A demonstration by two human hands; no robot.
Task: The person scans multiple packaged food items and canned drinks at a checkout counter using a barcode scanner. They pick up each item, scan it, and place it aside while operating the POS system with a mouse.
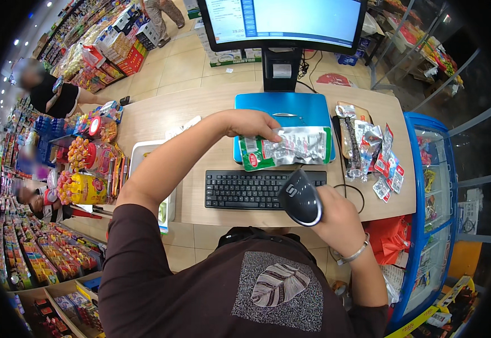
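Note:
My left hand (pixel 256 125) is closed on the top edge of a green and silver snack packet (pixel 290 147). The packet is held out flat over the front of a blue flat-topped device (pixel 307 104), just beyond the black keyboard (pixel 245 190). In my right hand (pixel 338 217) is a black handheld barcode scanner (pixel 300 200), my fingers wrapped round its grip. The scanner's head hangs over the keyboard's right end, close to the packet's lower edge. A barcode shows at the packet's left end.
A monitor (pixel 290 22) stands at the back of the counter (pixel 194 104). Several small packets (pixel 369 143) lie to the right, near a cable. Beyond them is a blue-framed glass cooler (pixel 425 225). A white tray (pixel 138 152) and candy jars (pixel 90 188) are on the left. Two people are farther off.

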